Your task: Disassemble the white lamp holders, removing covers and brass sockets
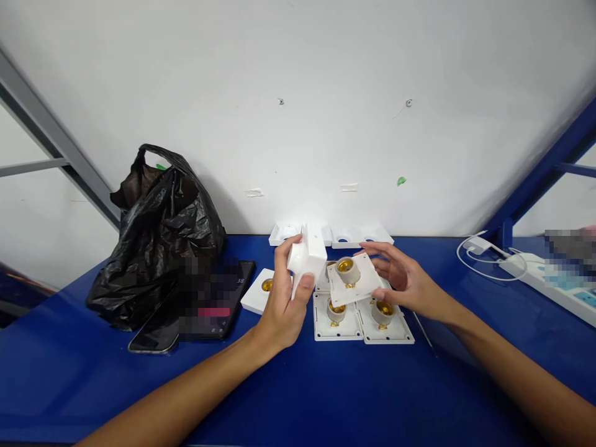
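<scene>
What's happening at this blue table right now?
A person's left hand holds a white square cover, tilted, while the right hand grips a lampholder base by its edge. The cover is not on the base. More lampholder bases lie on the blue table below, and more covers sit along the wall. A black plastic bag stands at the left.

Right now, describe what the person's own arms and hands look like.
The left hand and right hand show no gloves or rings. The left forearm and right forearm are slender, with no sleeve, watch or bracelet in view.
</scene>
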A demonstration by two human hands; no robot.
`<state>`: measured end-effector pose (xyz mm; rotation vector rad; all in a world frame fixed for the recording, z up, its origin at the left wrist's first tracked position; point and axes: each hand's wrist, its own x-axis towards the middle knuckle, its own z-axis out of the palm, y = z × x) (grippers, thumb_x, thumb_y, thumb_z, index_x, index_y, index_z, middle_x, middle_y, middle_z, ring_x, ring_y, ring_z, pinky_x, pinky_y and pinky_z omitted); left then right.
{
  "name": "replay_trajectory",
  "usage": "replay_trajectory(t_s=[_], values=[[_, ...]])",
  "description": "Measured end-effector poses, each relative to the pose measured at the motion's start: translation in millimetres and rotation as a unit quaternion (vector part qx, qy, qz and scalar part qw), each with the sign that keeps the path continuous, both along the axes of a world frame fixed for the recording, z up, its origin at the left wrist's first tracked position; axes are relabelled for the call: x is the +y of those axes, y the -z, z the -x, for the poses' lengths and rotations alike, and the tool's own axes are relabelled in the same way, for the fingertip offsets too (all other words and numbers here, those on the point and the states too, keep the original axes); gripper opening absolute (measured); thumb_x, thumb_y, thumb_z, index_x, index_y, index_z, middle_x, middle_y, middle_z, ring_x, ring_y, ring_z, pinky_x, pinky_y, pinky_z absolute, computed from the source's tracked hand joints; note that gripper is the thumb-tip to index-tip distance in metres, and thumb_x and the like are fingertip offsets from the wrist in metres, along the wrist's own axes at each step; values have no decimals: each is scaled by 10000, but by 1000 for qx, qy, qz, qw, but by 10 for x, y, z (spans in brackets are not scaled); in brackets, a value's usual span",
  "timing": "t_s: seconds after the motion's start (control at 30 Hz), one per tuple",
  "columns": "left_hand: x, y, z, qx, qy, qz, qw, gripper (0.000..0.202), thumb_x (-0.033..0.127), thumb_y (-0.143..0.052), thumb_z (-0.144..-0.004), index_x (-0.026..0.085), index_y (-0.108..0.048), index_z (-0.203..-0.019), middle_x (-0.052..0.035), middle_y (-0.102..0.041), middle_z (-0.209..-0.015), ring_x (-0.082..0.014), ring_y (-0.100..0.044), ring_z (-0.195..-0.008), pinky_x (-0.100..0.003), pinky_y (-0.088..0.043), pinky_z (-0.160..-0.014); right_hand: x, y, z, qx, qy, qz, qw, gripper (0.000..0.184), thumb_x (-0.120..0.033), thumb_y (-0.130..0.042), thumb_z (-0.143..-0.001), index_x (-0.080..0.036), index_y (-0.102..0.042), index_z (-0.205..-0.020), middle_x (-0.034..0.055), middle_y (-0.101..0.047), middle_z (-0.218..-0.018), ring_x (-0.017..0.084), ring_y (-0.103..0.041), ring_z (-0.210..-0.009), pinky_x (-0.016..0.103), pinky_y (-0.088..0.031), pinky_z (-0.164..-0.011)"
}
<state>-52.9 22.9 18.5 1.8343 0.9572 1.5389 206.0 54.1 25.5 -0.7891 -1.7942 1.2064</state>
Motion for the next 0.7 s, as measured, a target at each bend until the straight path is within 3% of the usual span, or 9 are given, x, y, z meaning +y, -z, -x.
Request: replay_trajectory(t_s=[0.23, 0.4, 0.57, 0.7], values=[[-53, 52, -59, 15, 27, 109, 994, 559, 661, -328, -1073, 277, -374, -1477, -99, -535, -1489, -287, -536, -1332, -452, -424, -1144, 105, -23, -38, 14, 140, -9, 990, 549, -388, -819, -818, -295, -547, -1285, 91, -690, -1222, 297, -672, -1183, 512, -573, -1042], [-45, 134, -73, 20, 29, 170, 985, 590, 707, -306, -1055, 295, -442, -1455, -91, -598, -1425, -314, -562, -1314, -454, -483, -1078, 206, -64, -198, -31, 172, 20, 984, 512, -460, -832, -788, -258, -610, -1203, 67, -719, -1086, 283, -686, -1162, 541, -511, -1119], [-26, 128, -81, -12, 15, 168, 986, 614, 697, -296, -1061, 305, -423, -1516, -80, -566, -1490, -316, -391, -1509, -458, -424, -1183, 211, -72, -271, -44, 108, -32, 993, 392, -501, -844, -794, -267, -687, -1065, 88, -630, -1265, 285, -647, -1225, 539, -487, -1148], [-10, 139, -97, -49, -6, 198, 979, 614, 703, -293, -1061, 320, -425, -1522, -64, -518, -1550, -281, -297, -1572, -450, -346, -1251, 147, -42, -193, -71, 47, -63, 994, 325, -474, -835, -825, -297, -699, -1060, 76, -612, -1256, 282, -632, -1231, 550, -488, -1159]])
